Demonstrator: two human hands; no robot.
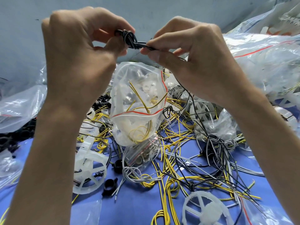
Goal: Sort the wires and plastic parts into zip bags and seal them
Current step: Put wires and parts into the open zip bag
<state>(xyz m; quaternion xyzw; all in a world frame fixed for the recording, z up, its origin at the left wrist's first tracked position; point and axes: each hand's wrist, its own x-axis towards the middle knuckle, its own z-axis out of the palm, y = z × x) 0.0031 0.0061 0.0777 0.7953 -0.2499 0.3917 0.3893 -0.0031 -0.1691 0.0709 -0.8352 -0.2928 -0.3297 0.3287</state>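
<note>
Both hands are raised above the pile and hold one knotted bundle of black wire (129, 38). My left hand (78, 51) pinches the knotted end between thumb and fingers. My right hand (193, 56) pinches the strands just right of the knot, and a thin black strand hangs down from it. Below them stands an open zip bag (138, 104) with a red seal line, holding white plastic parts and yellow wires. Loose yellow wires (170, 181), grey wires (142, 174) and black wires (217, 148) lie tangled on the blue surface.
White spoked plastic wheels lie at the lower left (90, 169) and lower right (206, 208). A small black ring part (109, 185) sits near the front. A small filled zip bag (142, 156) lies in the tangle. Large clear bags rest at the left (19, 108) and right (267, 59).
</note>
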